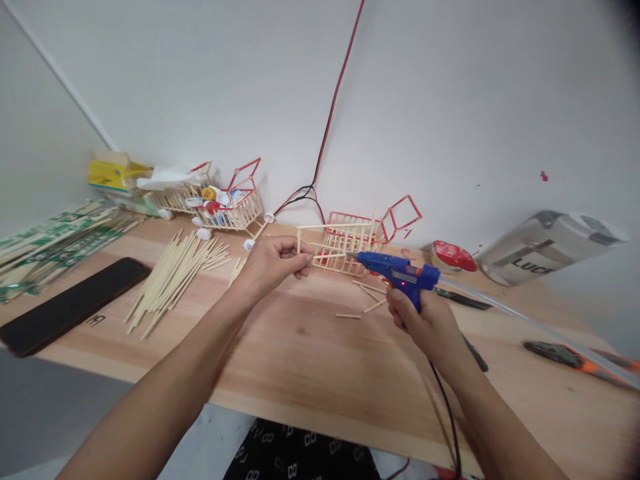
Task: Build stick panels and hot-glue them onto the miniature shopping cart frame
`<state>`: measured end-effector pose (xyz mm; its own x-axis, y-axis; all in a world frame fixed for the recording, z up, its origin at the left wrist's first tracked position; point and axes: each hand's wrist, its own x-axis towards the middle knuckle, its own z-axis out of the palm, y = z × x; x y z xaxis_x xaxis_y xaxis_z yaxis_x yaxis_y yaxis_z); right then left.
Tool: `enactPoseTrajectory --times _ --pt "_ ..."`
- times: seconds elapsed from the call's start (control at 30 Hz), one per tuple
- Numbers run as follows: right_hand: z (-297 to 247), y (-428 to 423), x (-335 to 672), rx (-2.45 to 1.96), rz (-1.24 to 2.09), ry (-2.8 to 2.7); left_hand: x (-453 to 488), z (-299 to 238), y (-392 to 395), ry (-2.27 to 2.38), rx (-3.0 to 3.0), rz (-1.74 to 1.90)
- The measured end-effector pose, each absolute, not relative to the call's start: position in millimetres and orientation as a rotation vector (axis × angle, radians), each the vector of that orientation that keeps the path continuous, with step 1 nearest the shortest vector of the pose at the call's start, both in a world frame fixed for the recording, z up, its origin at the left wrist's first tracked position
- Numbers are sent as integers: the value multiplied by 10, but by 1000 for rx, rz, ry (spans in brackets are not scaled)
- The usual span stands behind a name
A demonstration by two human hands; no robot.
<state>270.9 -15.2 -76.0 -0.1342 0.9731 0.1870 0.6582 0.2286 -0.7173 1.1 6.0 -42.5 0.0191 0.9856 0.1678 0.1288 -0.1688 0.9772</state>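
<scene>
A small frame of thin wooden sticks (299, 240) is pinched between the thumb and fingers of my left hand (283, 259). My right hand (417, 317) is wrapped round the handle of a blue hot glue gun (400, 270), which has a red light on its side. The gun's nozzle points left, at the end of one of the frame's sticks; whether it touches cannot be made out. Just behind stands a miniature stick shopping cart (345, 220) with red edges, partly hidden by the frame. Short stick pieces (349, 316) lie on the table below it.
Loose sticks (170, 280), a black phone-like slab (75, 303) and packaged sticks (55, 240) lie left. Two finished-looking carts (235, 210) stand at the back. A red paint cup (453, 257), a canister (540, 250) and an orange-black tool (575, 359) are on the right.
</scene>
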Motion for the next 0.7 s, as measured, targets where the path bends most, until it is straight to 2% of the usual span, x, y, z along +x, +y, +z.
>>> enactPoseTrajectory --times 0.4,0.7 --pt "-699 -191 2676 -1433 729 -1851 1 -475 78 1219 1509 1256" --pt "-740 -159 2675 -1467 609 -1919 23 -457 64 1234 1507 1250"
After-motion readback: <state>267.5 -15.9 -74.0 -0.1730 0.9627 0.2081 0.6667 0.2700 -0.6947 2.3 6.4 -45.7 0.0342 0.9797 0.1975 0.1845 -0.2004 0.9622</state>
